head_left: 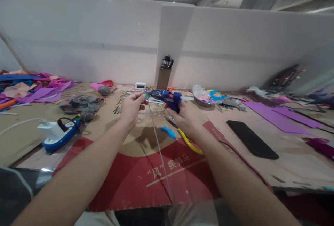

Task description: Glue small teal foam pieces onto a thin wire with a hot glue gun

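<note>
Gripping a blue glue gun (171, 97), the right hand (184, 114) has its fingers clamped round the handle, above the cardboard (117, 174) at the middle of the front edge of the worktop (263, 168). Left hand (132, 108) fingers pinch a small green piece (146, 96) by the nozzle; a thin stem (158, 144) slopes toward that edge. Yellow-handled scissors (190, 143) and a blue scrap (168, 132) lie below.

The table (292, 165) bears cardboard (122, 180) and a phone (252, 139).

Craft workshop: glue gun (174, 97), coloured scraps (52, 92), cardboard (125, 174) on worktable (240, 172).
</note>
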The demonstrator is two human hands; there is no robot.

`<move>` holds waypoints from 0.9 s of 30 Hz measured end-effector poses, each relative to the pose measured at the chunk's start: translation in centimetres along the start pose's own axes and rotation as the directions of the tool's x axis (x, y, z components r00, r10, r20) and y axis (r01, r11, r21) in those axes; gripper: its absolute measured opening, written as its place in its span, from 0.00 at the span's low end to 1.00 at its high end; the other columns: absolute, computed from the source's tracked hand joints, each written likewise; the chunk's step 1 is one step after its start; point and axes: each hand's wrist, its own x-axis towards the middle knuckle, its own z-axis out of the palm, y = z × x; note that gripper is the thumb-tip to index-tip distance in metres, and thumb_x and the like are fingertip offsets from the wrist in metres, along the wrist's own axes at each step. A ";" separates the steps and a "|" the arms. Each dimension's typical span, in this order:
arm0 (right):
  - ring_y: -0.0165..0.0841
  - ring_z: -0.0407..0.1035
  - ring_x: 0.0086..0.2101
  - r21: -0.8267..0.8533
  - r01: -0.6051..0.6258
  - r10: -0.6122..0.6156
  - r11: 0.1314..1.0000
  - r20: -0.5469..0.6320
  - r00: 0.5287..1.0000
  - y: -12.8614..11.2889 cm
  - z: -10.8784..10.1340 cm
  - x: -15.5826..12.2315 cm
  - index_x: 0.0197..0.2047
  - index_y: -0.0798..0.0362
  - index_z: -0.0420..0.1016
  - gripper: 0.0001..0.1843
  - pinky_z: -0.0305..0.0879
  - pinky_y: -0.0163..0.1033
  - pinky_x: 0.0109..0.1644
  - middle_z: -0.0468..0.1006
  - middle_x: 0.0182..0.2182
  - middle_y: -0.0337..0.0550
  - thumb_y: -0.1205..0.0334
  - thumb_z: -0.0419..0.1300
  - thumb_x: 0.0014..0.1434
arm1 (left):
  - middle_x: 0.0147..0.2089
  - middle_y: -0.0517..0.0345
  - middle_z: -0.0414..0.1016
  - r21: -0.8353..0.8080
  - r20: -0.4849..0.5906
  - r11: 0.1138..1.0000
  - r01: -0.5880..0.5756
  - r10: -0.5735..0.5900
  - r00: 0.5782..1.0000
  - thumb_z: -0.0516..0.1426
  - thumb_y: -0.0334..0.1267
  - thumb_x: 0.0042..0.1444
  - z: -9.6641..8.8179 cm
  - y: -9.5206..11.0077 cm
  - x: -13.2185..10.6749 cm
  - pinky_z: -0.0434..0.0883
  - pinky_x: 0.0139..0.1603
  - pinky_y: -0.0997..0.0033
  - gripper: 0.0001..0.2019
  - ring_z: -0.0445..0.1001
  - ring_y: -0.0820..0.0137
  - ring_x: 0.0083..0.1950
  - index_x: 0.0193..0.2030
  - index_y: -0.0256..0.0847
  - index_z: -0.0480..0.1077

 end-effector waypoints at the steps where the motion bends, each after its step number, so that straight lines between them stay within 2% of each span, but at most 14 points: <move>1: 0.41 0.70 0.45 0.003 0.000 0.000 1.000 -0.004 1.000 -0.1 0.0 -0.1 0.54 0.53 0.67 0.19 0.65 0.49 0.52 0.76 0.47 0.50 0.60 0.55 0.59 | 0.28 0.59 0.73 0.003 0.002 1.000 -0.001 0.001 1.000 0.65 0.37 0.43 0.0 0.0 0.0 0.58 0.22 0.78 0.09 0.69 0.78 0.25 0.30 0.36 0.74; 10: 0.42 0.71 0.45 -0.069 -0.009 0.009 0.998 0.001 1.000 -0.5 -0.2 -0.1 0.54 0.53 0.67 0.19 0.65 0.47 0.51 0.77 0.46 0.50 0.59 0.53 0.60 | 0.27 0.59 0.73 0.004 0.011 1.000 -0.007 0.007 1.000 0.66 0.37 0.42 0.1 0.0 -0.1 0.57 0.22 0.78 0.09 0.69 0.78 0.25 0.31 0.36 0.75; 15: 0.42 0.71 0.43 -0.167 0.013 -0.011 0.986 0.008 1.000 -1.0 -0.4 -0.1 0.51 0.54 0.69 0.17 0.65 0.47 0.48 0.78 0.44 0.52 0.60 0.54 0.59 | 0.28 0.59 0.73 0.016 0.010 1.000 -0.013 0.013 1.000 0.66 0.38 0.41 0.1 0.0 -0.1 0.58 0.22 0.78 0.10 0.69 0.77 0.25 0.31 0.37 0.74; 20: 0.44 0.71 0.44 -0.183 0.010 -0.013 0.983 -0.015 1.000 -1.1 -0.4 -0.1 0.54 0.55 0.68 0.20 0.64 0.47 0.47 0.77 0.45 0.53 0.60 0.53 0.60 | 0.28 0.59 0.73 0.018 0.014 1.000 -0.019 0.018 1.000 0.66 0.38 0.42 0.2 0.1 -0.2 0.58 0.21 0.79 0.09 0.69 0.78 0.25 0.30 0.37 0.75; 27: 0.45 0.72 0.40 -0.297 0.009 -0.005 0.955 0.016 1.000 -2.2 -0.9 -0.1 0.48 0.56 0.71 0.16 0.64 0.45 0.42 0.78 0.40 0.55 0.61 0.55 0.58 | 0.28 0.59 0.73 0.018 0.010 1.000 -0.007 0.006 1.000 0.65 0.37 0.43 0.3 0.1 -0.3 0.58 0.21 0.79 0.08 0.69 0.78 0.25 0.31 0.37 0.75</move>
